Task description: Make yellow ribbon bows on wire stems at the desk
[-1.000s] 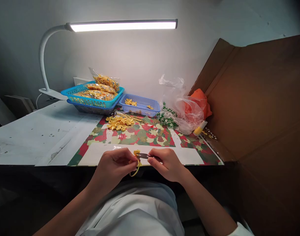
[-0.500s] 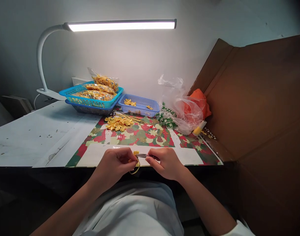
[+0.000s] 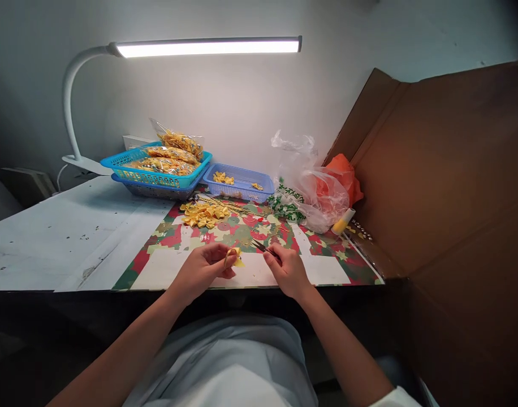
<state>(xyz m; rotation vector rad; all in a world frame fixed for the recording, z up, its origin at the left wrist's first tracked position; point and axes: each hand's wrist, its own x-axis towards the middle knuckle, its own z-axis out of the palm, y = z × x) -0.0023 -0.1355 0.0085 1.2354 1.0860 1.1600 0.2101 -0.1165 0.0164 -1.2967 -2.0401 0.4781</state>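
Note:
My left hand pinches a small yellow ribbon bow above the front of the table, with a thin yellow loop beside its fingertips. To the right, my right hand is closed around dark, pointed tweezers. Their slim tips are slightly parted and point up and left, clear of the bow. My fingers hide the rear of the tweezers and part of the bow. Farther back lies a pile of yellow bows, with gold-and-black cords just behind it.
A turquoise basket of bagged yellow pieces sits stacked at back left. Next to it stands a blue basket with several bows. Plastic bags, a yellow-and-white tube and a cardboard wall are right. A lamp hangs overhead.
The tweezers have come away from the bow, their tips now angled upward. Both my hands have risen slightly; the left has turned the bow, and the right has moved a little right.

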